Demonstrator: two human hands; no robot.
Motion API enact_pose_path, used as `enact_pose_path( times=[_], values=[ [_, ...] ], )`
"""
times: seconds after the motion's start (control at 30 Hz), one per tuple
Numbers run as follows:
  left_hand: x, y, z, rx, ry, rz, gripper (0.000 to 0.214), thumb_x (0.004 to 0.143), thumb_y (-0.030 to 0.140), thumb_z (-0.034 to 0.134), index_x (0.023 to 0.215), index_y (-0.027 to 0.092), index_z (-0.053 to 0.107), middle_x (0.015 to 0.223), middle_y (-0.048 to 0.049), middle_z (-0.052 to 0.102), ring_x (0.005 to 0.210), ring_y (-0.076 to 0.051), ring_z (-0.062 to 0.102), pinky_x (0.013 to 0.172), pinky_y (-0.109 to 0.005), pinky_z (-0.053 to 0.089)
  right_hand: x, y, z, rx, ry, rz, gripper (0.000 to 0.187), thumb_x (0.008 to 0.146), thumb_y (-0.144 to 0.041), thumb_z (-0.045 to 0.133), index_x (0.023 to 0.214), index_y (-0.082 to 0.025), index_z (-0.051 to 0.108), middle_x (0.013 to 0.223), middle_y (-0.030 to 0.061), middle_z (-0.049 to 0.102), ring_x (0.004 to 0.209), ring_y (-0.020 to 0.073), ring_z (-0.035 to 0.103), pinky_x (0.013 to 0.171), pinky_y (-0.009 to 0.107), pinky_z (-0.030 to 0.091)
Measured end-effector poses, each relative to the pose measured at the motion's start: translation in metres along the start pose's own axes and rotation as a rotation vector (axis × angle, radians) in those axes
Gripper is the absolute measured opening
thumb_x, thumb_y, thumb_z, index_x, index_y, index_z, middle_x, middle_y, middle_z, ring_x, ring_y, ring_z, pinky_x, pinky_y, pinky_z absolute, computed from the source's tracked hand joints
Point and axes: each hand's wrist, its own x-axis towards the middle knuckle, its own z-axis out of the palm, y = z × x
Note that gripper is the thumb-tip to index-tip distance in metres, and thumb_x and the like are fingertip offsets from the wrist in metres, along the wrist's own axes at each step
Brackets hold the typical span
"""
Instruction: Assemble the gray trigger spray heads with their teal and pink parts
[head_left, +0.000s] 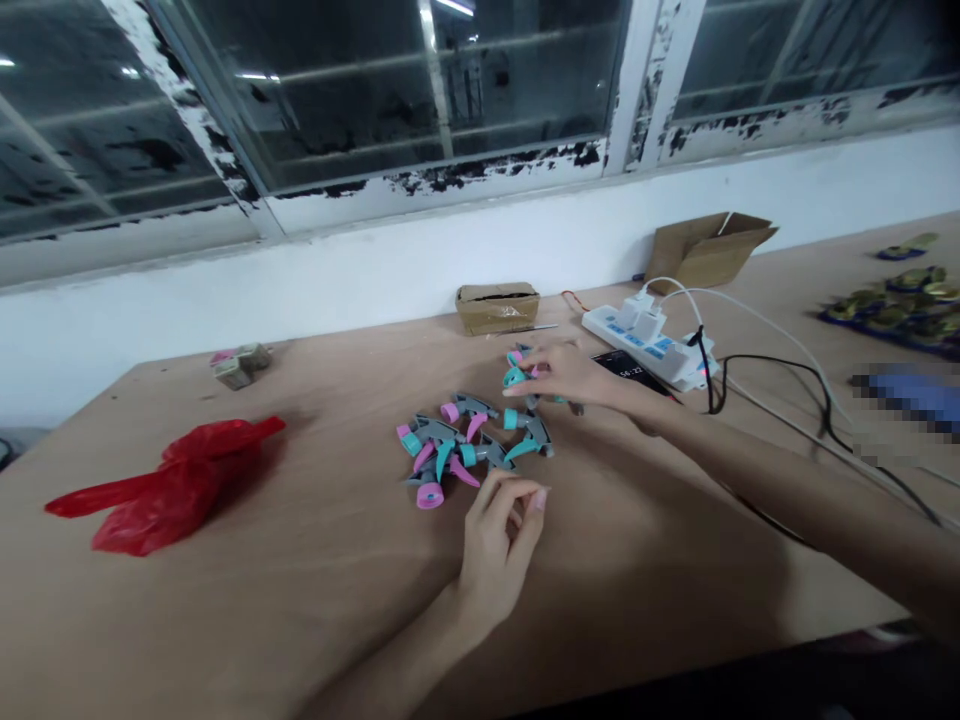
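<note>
Grey trigger spray heads (431,435) with pink and teal collars and levers lie in a loose pile at the middle of the table. My right hand (566,375) is beyond the pile, closed over more spray heads (514,377); its fingers partly hide them, so I cannot count them. A teal collar shows below its fingertips. My left hand (499,540) hovers at the near side of the pile, fingers curled in with the thumb close to the index fingertip. Nothing shows in it.
A red plastic bag (187,485) lies at left, small blocks (241,367) behind it. Along the wall stand a small carton (496,308) and an open cardboard box (705,252). A power strip (649,340) with cables and a phone (630,370) lie by my right forearm. Brass-coloured parts (900,305) sit far right.
</note>
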Motion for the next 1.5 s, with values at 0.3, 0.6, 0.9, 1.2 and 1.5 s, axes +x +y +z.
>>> enact_pose_path(
  times=[0.3, 0.6, 0.9, 1.2, 1.5],
  values=[
    [0.006, 0.0, -0.001, -0.033, -0.021, -0.042, 0.015, 0.082, 0.019, 0.052, 0.097, 0.019, 0.054, 0.085, -0.0031, 0.058, 0.074, -0.013, 0.057, 0.057, -0.022, 0.048, -0.116, -0.002, 0.01, 0.132, 0.231, -0.326, 0.033, 0.076, -0.048, 0.059, 0.103, -0.028, 0.063, 0.094, 0.0008, 0.066, 0.098, 0.0184, 0.055, 0.098, 0.046, 0.02],
    [0.011, 0.001, 0.004, -0.072, -0.405, -0.196, 0.01, 0.078, 0.025, 0.058, 0.081, 0.016, 0.062, 0.074, -0.0015, 0.06, 0.063, -0.012, 0.054, 0.051, -0.019, 0.042, -0.145, -0.014, 0.048, 0.201, 0.27, -0.291, 0.031, 0.076, -0.044, 0.061, 0.099, -0.024, 0.06, 0.085, -0.0007, 0.067, 0.086, 0.0143, 0.058, 0.1, 0.044, 0.021],
    [0.015, -0.002, 0.006, -0.006, -0.511, -0.245, 0.004, 0.068, 0.019, 0.062, 0.067, 0.015, 0.063, 0.059, 0.0026, 0.056, 0.056, -0.01, 0.05, 0.051, -0.02, 0.039, -0.152, -0.017, 0.059, 0.266, 0.283, -0.326, 0.018, 0.074, -0.038, 0.065, 0.087, -0.025, 0.064, 0.078, -0.0032, 0.066, 0.08, 0.013, 0.059, 0.098, 0.043, 0.02],
    [0.012, -0.007, 0.008, -0.049, -0.507, -0.261, 0.011, 0.074, 0.025, 0.059, 0.07, 0.014, 0.06, 0.062, 0.0025, 0.052, 0.057, -0.01, 0.047, 0.05, -0.02, 0.037, -0.152, -0.022, 0.062, 0.278, 0.326, -0.303, 0.011, 0.079, -0.031, 0.06, 0.087, -0.023, 0.062, 0.078, -0.0029, 0.067, 0.082, 0.0144, 0.057, 0.097, 0.043, 0.021],
    [0.017, -0.015, 0.0, -0.31, -0.658, -0.469, 0.017, 0.077, 0.029, 0.055, 0.082, 0.013, 0.059, 0.067, -0.0003, 0.057, 0.059, -0.011, 0.055, 0.053, -0.022, 0.049, -0.147, -0.024, 0.071, 0.305, 0.376, -0.299, 0.016, 0.075, -0.031, 0.066, 0.088, -0.022, 0.062, 0.076, -0.0047, 0.066, 0.083, 0.0134, 0.055, 0.096, 0.04, 0.023]
  ],
)
